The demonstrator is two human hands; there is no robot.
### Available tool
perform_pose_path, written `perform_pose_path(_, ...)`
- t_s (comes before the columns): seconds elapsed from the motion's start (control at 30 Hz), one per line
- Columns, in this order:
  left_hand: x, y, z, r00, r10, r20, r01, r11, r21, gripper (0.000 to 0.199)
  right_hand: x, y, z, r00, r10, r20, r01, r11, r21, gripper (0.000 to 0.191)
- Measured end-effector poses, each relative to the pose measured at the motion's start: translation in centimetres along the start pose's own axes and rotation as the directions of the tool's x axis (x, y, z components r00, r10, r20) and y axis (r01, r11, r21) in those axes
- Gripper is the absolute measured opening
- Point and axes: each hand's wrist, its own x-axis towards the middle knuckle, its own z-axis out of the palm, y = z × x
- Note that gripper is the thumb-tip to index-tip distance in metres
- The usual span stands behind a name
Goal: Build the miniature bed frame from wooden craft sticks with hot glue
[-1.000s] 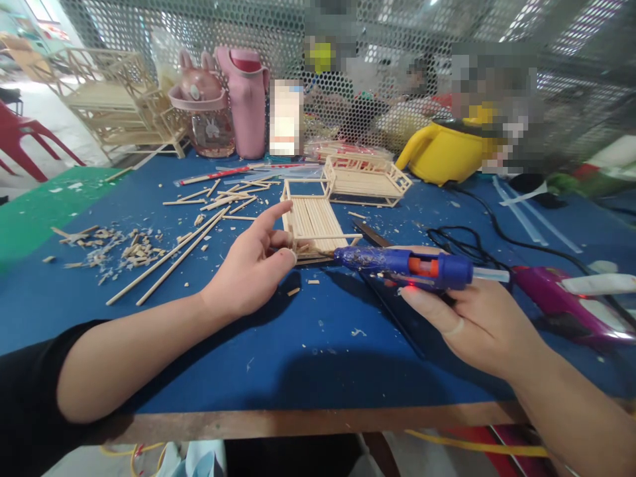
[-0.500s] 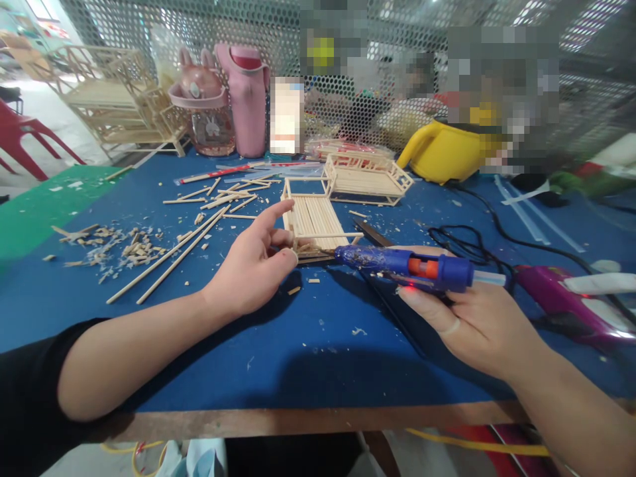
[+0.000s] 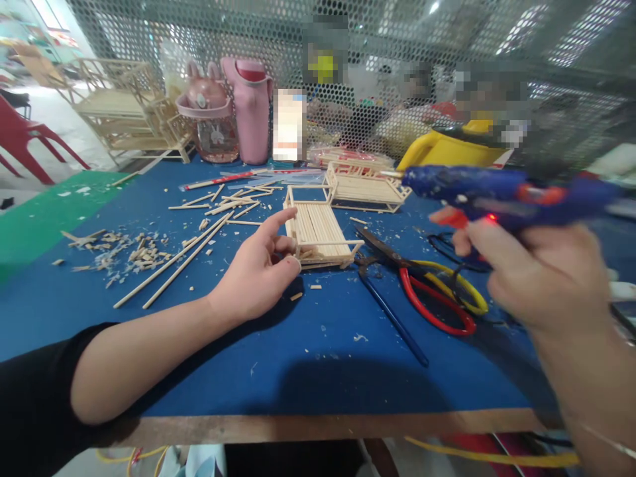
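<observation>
My left hand (image 3: 261, 268) is closed on the near left corner of a small bed-shaped frame of thin wooden sticks (image 3: 318, 225), its index finger lying along the side. My right hand (image 3: 546, 278) grips a blue hot glue gun (image 3: 472, 182), raised above the table with its nozzle pointing left; both are smeared by motion. Below the glue gun lie scissors with red and yellow handles (image 3: 432, 311) and pliers with a dark blue handle (image 3: 392, 318). Behind the frame stands another small stick-built piece with railings (image 3: 368, 189).
Loose sticks (image 3: 173, 262) and cut scraps (image 3: 144, 252) litter the left of the blue table. At the back stand a pink tumbler (image 3: 248, 112), a rabbit-eared bottle (image 3: 211, 126), a lit phone (image 3: 288, 126) and a yellow container (image 3: 442, 149). A stick-built shelf (image 3: 124, 106) stands back left.
My right hand has lifted the glue gun up and to the right, away from the frame's near edge, uncovering the scissors and pliers. My left hand keeps its place on the frame.
</observation>
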Motion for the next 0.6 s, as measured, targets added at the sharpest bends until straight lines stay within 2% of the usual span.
perform_pose_path(0.07, 0.0, -0.1, 0.0, 1.0, -0.005, -0.004, 0.005, 1.0, 0.001, 0.069, 2.8, 0.8, 0.7, 0.995, 0.079, 0.068, -0.072, 0.992, -0.104, 0.03)
perform_pose_path(0.13, -0.1, -0.2, 0.0, 1.0, -0.002, 0.001, 0.002, 1.0, 0.0, 0.069, 5.2, 1.7, 1.9, 0.98, 0.068, 0.189, -0.018, 0.966, -0.258, 0.039)
perform_pose_path(0.23, -0.1, -0.3, 0.0, 1.0, 0.005, 0.009, -0.005, 1.0, 0.007, 0.068, 7.6, 3.0, 4.3, 0.955, 0.012, 0.295, 0.117, 0.902, -0.416, 0.043)
perform_pose_path(0.33, -0.1, -0.3, -0.1, 1.0, 0.0, 0.014, -0.001, 1.0, 0.022, 0.069, 8.4, 3.8, 6.6, 0.949, -0.059, 0.31, 0.193, 0.886, -0.421, 0.04)
perform_pose_path(0.47, -0.1, -0.2, -0.1, 1.0, 0.005, 0.017, -0.006, 0.999, 0.033, 0.069, 8.3, 4.5, 8.9, 0.96, -0.074, 0.27, 0.179, 0.904, -0.389, 0.041)
perform_pose_path(0.6, -0.1, -0.1, -0.1, 1.0, 0.009, 0.017, -0.01, 0.999, 0.035, 0.069, 7.8, 5.4, 10.0, 0.924, -0.06, 0.378, 0.207, 0.909, -0.361, 0.048)
